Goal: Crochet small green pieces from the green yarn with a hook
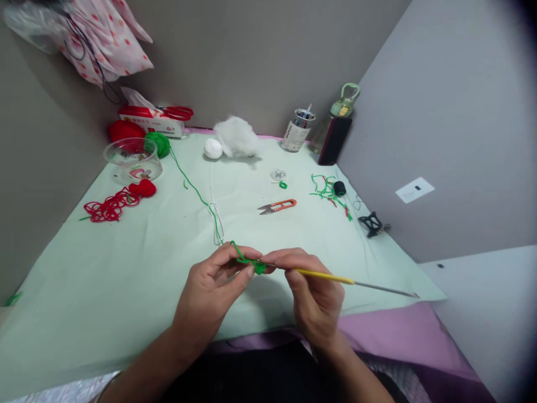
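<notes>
Green crochet piece at fingertips of left hand

Site: small indoor handicraft corner; whether in a home or a shared workroom cannot be told. A grey back wall and paler right wall enclose the cloth-covered worktop; a wall plate is set on the right side. Craft evidence: red yarn, green yarn ball, white fluffy stuffing, orange snips, yellow-handled crochet hook. Everyday items alongside: tissue box, drink bottle, upright phone. Dotted pink cloth hangs upper left.
</notes>
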Demonstrator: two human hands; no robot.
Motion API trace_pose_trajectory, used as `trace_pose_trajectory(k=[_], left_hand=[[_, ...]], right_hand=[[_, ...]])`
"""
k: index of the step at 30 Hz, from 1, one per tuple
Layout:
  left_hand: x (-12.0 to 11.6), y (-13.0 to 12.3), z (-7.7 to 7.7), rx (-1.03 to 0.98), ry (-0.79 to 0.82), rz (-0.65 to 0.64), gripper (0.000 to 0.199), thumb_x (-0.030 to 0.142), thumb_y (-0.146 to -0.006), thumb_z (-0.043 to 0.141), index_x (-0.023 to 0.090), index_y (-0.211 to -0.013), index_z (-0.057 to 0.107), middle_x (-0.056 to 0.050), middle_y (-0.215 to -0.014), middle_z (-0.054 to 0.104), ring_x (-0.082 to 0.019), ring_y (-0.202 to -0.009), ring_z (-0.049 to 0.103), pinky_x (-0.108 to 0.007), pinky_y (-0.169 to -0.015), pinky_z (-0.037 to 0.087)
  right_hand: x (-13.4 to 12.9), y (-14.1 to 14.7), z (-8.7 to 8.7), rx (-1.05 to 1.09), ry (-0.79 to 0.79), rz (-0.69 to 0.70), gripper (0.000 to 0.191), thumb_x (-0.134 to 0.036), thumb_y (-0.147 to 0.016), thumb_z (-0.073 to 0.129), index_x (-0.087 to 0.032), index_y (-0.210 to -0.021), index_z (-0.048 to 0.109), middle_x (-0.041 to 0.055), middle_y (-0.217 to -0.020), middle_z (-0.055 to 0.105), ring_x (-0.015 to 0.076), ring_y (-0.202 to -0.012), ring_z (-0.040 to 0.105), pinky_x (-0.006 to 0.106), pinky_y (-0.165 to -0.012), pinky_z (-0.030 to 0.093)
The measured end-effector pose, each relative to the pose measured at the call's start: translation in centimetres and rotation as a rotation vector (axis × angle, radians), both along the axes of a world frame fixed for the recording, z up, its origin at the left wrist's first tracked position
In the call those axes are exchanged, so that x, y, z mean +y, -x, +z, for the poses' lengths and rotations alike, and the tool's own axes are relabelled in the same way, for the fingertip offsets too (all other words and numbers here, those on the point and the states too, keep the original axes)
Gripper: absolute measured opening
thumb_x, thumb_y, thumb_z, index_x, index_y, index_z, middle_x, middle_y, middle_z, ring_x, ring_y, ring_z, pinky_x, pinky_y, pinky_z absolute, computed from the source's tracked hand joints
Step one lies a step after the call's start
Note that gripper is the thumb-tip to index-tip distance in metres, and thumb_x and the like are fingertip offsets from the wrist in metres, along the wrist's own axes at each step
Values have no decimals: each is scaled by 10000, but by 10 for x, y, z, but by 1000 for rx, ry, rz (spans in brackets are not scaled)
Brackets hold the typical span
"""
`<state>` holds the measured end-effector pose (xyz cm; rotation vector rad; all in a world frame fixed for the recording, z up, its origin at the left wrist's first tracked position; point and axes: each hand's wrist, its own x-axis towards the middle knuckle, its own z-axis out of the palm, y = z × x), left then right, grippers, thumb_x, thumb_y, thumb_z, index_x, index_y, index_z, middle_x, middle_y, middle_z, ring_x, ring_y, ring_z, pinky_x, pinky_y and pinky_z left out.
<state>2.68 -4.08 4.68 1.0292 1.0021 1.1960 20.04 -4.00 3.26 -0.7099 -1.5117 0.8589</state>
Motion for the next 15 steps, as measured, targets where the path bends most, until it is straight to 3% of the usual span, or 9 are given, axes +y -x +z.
trace_pose_trajectory(k=[6,15], left_hand=[[-1,3,0,28,-24,-20,108,219,-939,729,259,-968,825,0,-925,793,-141,-909,765,-210,-902,596],[-2,4,-3,-8,46,-6,87,289,-899,800,263,-982,814,-8,-921,804,-147,-871,767,-209,-848,607]], right_hand=[[0,-2,-1,-12,1,7,293,-115,-1056,550,-271,-1205,748,29,-1102,791,148,-999,739,312,-886,623],[-1,0,1,24,8,25,275,-129,-1055,560,-267,-1189,757,39,-1114,799,154,-990,751,318,-875,636]])
